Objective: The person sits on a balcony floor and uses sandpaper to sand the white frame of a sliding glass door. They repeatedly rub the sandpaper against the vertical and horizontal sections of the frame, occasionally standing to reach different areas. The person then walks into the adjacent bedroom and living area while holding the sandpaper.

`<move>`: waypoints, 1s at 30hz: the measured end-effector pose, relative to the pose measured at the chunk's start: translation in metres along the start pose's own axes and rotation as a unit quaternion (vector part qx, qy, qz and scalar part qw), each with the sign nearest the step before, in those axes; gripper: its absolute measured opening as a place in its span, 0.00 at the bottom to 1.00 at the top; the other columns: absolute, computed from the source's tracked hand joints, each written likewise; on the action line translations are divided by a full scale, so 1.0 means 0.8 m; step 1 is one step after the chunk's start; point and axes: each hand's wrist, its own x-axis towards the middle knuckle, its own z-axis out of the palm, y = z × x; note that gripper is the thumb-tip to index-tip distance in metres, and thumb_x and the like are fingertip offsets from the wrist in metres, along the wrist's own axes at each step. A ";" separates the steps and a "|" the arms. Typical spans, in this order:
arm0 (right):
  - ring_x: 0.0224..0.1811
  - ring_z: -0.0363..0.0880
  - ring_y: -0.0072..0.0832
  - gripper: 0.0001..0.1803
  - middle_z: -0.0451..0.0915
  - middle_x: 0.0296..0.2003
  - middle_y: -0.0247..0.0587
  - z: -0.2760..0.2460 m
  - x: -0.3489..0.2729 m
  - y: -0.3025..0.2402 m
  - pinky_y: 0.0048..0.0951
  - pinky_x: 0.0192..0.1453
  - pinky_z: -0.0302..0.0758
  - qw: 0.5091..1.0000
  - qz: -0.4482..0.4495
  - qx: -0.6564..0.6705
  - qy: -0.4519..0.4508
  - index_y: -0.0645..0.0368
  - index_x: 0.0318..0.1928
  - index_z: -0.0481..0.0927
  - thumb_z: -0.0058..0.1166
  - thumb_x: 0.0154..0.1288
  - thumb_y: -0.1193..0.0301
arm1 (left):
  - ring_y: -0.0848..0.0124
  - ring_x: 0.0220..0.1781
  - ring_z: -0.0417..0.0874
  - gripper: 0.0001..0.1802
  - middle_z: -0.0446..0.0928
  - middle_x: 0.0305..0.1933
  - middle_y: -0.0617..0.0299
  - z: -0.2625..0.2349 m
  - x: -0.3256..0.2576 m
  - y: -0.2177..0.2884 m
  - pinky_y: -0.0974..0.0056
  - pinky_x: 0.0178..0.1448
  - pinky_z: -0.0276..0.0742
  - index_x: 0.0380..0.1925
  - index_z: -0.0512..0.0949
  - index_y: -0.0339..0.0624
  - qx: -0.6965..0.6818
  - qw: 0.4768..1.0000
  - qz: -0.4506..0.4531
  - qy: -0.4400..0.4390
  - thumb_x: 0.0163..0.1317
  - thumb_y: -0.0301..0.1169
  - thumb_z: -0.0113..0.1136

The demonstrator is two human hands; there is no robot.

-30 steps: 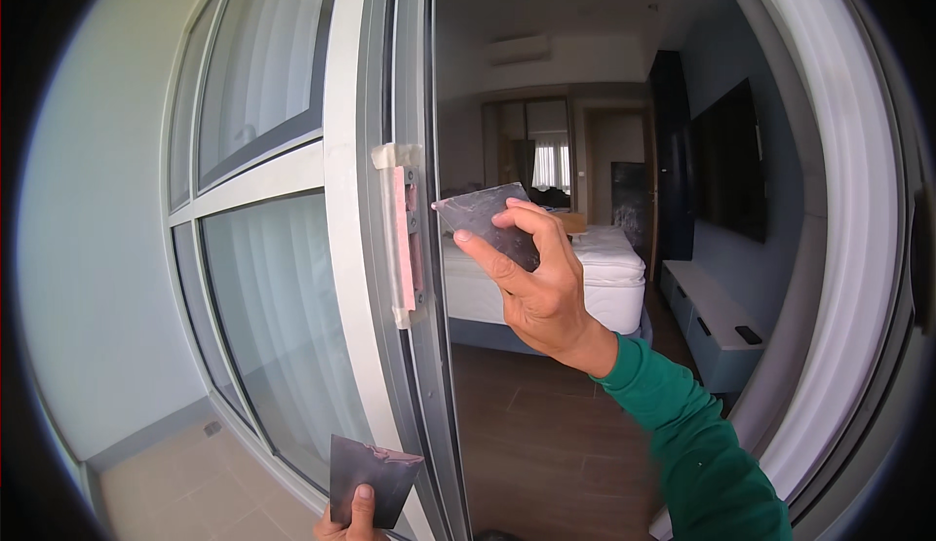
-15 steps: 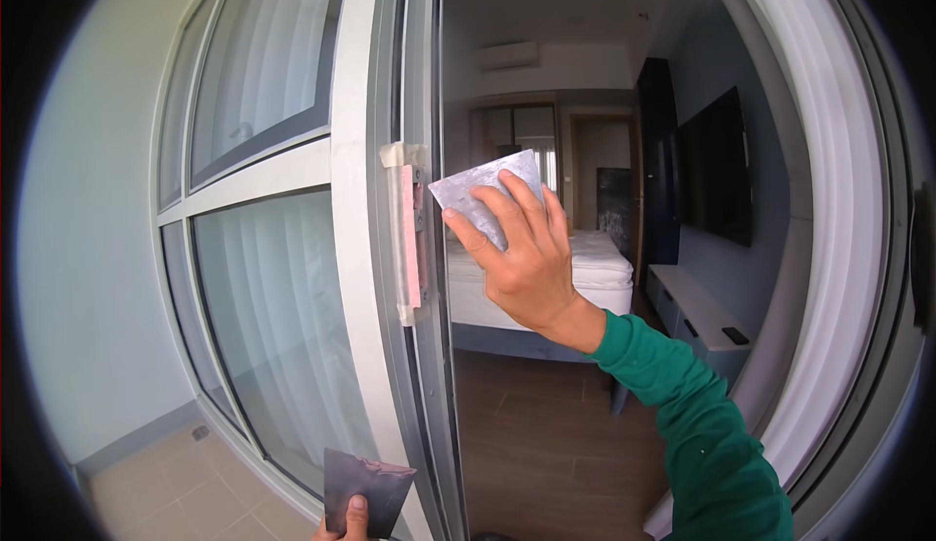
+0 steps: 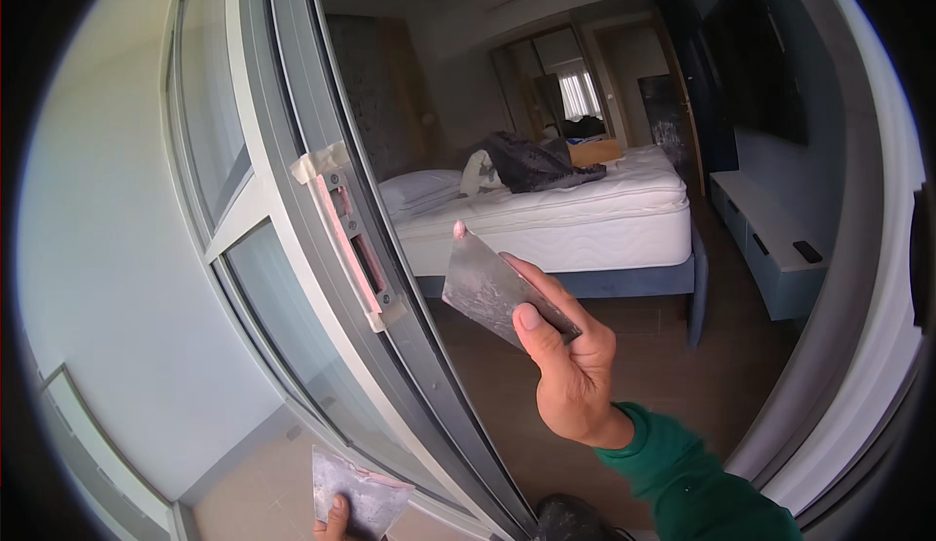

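My right hand [image 3: 577,370], in a green sleeve, grips a flat grey metal putty spreader [image 3: 487,288] between thumb and fingers. A dab of pink filler [image 3: 459,231] sits on its upper corner. Low in the view, my left hand [image 3: 333,521] holds a second flat spreader [image 3: 356,487] with a pink smear along its upper edge. Left of the right hand, apart from it, a metal lock plate [image 3: 363,239] with slots is set in the grey door frame [image 3: 409,370]. Pink filler [image 3: 343,249] runs along the plate's left side, bordered by masking tape [image 3: 318,162].
Glass panels [image 3: 292,317] in white frames stand to the left, beside a pale wall [image 3: 117,229]. Through the doorway are a bed [image 3: 585,234], a low cabinet [image 3: 770,239] and a wall-mounted television [image 3: 751,63]. A dark shoe [image 3: 570,520] shows at the bottom.
My right hand has drawn back and down from the frame and turned, so the thumb side shows. Its spreader now carries filler on a corner. The view has tilted and shifted; the left spreader has turned.
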 end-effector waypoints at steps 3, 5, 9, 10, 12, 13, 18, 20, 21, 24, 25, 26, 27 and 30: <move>0.47 0.79 0.19 0.19 0.84 0.45 0.41 0.014 0.006 0.009 0.22 0.54 0.72 0.970 0.104 0.191 0.111 0.70 0.59 0.77 0.49 0.72 0.74 | 0.60 0.63 0.76 0.23 0.75 0.62 0.52 -0.014 -0.014 0.011 0.54 0.70 0.69 0.62 0.70 0.28 0.032 0.999 -0.002 0.036 0.67 0.25 0.54; 0.51 0.79 0.22 0.21 0.82 0.51 0.45 0.012 0.005 0.040 0.24 0.57 0.74 0.962 0.101 0.249 0.056 0.71 0.63 0.71 0.46 0.74 0.75 | 0.59 0.60 0.77 0.22 0.76 0.60 0.50 -0.036 -0.029 0.025 0.55 0.66 0.73 0.60 0.72 0.28 0.158 0.985 0.048 0.049 0.69 0.27 0.53; 0.44 0.81 0.19 0.21 0.83 0.45 0.41 0.014 0.021 0.067 0.23 0.51 0.76 0.863 0.267 0.428 0.014 0.70 0.62 0.73 0.47 0.72 0.74 | 0.59 0.52 0.80 0.18 0.79 0.52 0.48 -0.067 -0.060 0.051 0.56 0.58 0.78 0.54 0.75 0.28 0.198 0.974 0.061 0.088 0.71 0.30 0.50; 0.43 0.79 0.17 0.22 0.82 0.43 0.39 0.017 0.025 0.070 0.23 0.48 0.76 0.831 0.275 0.483 -0.002 0.69 0.63 0.72 0.47 0.72 0.73 | 0.59 0.51 0.80 0.17 0.80 0.51 0.48 -0.056 -0.073 0.062 0.56 0.57 0.78 0.53 0.75 0.28 0.157 0.981 0.044 0.105 0.71 0.30 0.50; 0.44 0.77 0.16 0.23 0.82 0.44 0.39 0.032 0.032 0.077 0.21 0.49 0.75 0.813 0.265 0.517 -0.037 0.69 0.64 0.72 0.47 0.71 0.73 | 0.59 0.49 0.81 0.17 0.80 0.48 0.48 -0.048 -0.090 0.072 0.57 0.55 0.78 0.52 0.75 0.28 0.100 0.984 0.053 0.139 0.71 0.31 0.51; 0.45 0.76 0.15 0.23 0.82 0.45 0.39 0.040 0.037 0.079 0.20 0.49 0.75 0.804 0.258 0.533 -0.053 0.69 0.64 0.71 0.48 0.71 0.72 | 0.59 0.49 0.81 0.18 0.80 0.48 0.48 -0.046 -0.096 0.075 0.57 0.54 0.78 0.53 0.75 0.28 0.100 0.984 0.064 0.132 0.70 0.31 0.52; 0.66 0.69 0.29 0.32 0.64 0.70 0.53 0.089 0.048 0.090 0.25 0.68 0.64 0.812 0.245 0.524 -0.080 0.70 0.70 0.62 0.49 0.69 0.72 | 0.60 0.49 0.81 0.20 0.80 0.47 0.50 -0.023 -0.111 0.059 0.58 0.53 0.78 0.54 0.74 0.30 0.101 0.976 0.082 0.173 0.67 0.32 0.56; 0.73 0.60 0.32 0.34 0.60 0.72 0.55 0.100 0.058 0.090 0.27 0.73 0.58 0.798 0.231 0.553 -0.070 0.71 0.72 0.59 0.48 0.68 0.72 | 0.61 0.50 0.80 0.20 0.80 0.48 0.51 -0.014 -0.118 0.056 0.59 0.52 0.77 0.55 0.74 0.30 0.103 0.976 0.083 0.171 0.66 0.32 0.58; 0.76 0.56 0.34 0.35 0.58 0.73 0.56 0.103 0.064 0.090 0.27 0.75 0.56 0.791 0.224 0.565 -0.065 0.72 0.72 0.57 0.48 0.68 0.72 | 0.61 0.50 0.80 0.21 0.80 0.49 0.51 -0.010 -0.120 0.054 0.60 0.52 0.77 0.55 0.74 0.31 0.103 0.977 0.083 0.169 0.66 0.32 0.58; 0.77 0.54 0.34 0.37 0.56 0.74 0.57 0.111 0.079 0.092 0.28 0.77 0.52 0.794 0.220 0.564 -0.056 0.74 0.73 0.53 0.47 0.68 0.72 | 0.62 0.49 0.79 0.20 0.80 0.49 0.52 0.003 -0.125 0.051 0.61 0.51 0.76 0.54 0.74 0.32 0.104 0.965 0.096 0.219 0.65 0.32 0.59; 0.77 0.53 0.35 0.37 0.55 0.74 0.57 0.113 0.083 0.094 0.29 0.77 0.52 0.790 0.223 0.568 -0.056 0.74 0.73 0.53 0.47 0.68 0.71 | 0.63 0.48 0.79 0.20 0.79 0.48 0.53 0.006 -0.127 0.051 0.62 0.50 0.76 0.54 0.75 0.32 0.112 0.964 0.100 0.218 0.65 0.31 0.59; 0.77 0.53 0.36 0.37 0.55 0.74 0.57 0.117 0.085 0.095 0.29 0.77 0.51 0.785 0.225 0.574 -0.056 0.74 0.73 0.53 0.47 0.68 0.71 | 0.64 0.48 0.79 0.20 0.79 0.47 0.54 0.010 -0.131 0.052 0.62 0.50 0.76 0.54 0.75 0.32 0.121 0.963 0.105 0.218 0.65 0.31 0.59; 0.78 0.52 0.36 0.37 0.55 0.74 0.58 0.120 0.087 0.096 0.30 0.78 0.51 0.780 0.228 0.580 -0.055 0.75 0.73 0.52 0.48 0.68 0.71 | 0.64 0.47 0.79 0.19 0.79 0.46 0.54 0.013 -0.133 0.052 0.62 0.50 0.76 0.54 0.75 0.33 0.131 0.961 0.109 0.218 0.65 0.31 0.59; 0.79 0.50 0.39 0.39 0.53 0.75 0.59 0.121 0.092 0.091 0.31 0.78 0.49 0.754 0.263 0.597 -0.076 0.75 0.73 0.51 0.48 0.67 0.70 | 0.66 0.45 0.79 0.19 0.79 0.44 0.56 0.022 -0.138 0.047 0.64 0.48 0.75 0.53 0.75 0.33 0.138 0.953 0.133 0.233 0.65 0.32 0.59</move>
